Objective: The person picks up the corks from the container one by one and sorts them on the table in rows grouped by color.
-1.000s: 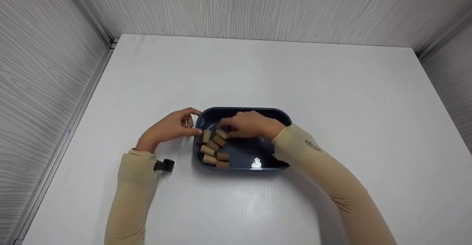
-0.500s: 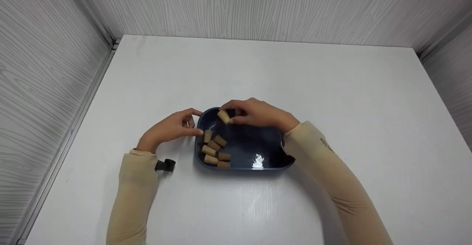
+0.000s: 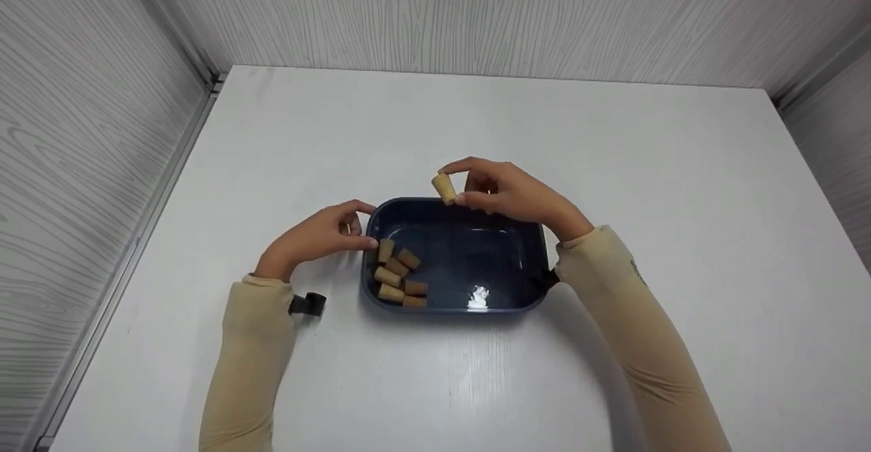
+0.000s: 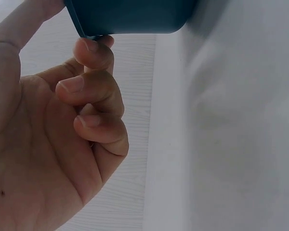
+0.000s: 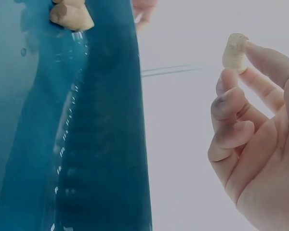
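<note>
Between thumb and forefinger, my right hand (image 3: 517, 190) pinches a tapered cork stopper (image 3: 444, 188) above the far rim of a dark blue rectangular tray (image 3: 469, 261). The right wrist view shows this cork (image 5: 235, 54) outside the tray wall (image 5: 106, 144), with the other fingers curled below. My left hand (image 3: 316, 234) holds the tray's left rim with thumb and forefinger. In the left wrist view its remaining fingers (image 4: 94, 91) curl beside the tray's outer wall (image 4: 135, 17). Several more corks (image 3: 388, 276) lie on their sides at the tray's left end.
The tray stands on a white table (image 3: 476, 125) with a pale wood-grain panel (image 3: 476, 16) behind it. Another panel (image 3: 81, 132) rises on the left. A black wrist device (image 3: 309, 303) sticks out from the left sleeve.
My right hand has picked a cork out of the group in the tray and raised it away, toward the far rim and rightward. My left hand stays at the tray's left rim.
</note>
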### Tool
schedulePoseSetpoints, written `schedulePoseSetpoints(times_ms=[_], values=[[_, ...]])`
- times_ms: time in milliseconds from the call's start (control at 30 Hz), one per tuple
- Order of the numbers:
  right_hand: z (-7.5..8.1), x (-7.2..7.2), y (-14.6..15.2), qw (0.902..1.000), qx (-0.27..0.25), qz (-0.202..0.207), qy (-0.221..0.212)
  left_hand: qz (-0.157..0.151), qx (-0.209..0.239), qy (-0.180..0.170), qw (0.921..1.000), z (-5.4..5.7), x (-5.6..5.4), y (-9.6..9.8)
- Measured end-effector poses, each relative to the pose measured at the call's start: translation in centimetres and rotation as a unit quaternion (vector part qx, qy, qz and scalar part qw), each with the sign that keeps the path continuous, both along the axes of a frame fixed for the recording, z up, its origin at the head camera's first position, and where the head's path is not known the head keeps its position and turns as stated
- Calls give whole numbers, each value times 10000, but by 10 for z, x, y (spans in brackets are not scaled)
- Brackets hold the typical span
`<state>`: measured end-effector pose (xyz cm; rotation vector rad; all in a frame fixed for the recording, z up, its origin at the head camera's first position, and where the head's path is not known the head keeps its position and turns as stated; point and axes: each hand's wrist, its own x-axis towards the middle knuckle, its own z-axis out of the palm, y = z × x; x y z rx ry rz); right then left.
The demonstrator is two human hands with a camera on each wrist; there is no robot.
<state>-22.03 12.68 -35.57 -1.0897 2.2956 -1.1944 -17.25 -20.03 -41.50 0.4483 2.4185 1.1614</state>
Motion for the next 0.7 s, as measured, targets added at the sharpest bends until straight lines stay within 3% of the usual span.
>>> schedulePoseSetpoints(times_ms=[333,700], values=[[1,-2,36,9949,-799,-559,-249,-19,120,-99,9999,0,1,-5],[5,-2,77,9894,-766,-1234,-57,57,91,-169,9998,-2,3,-5]])
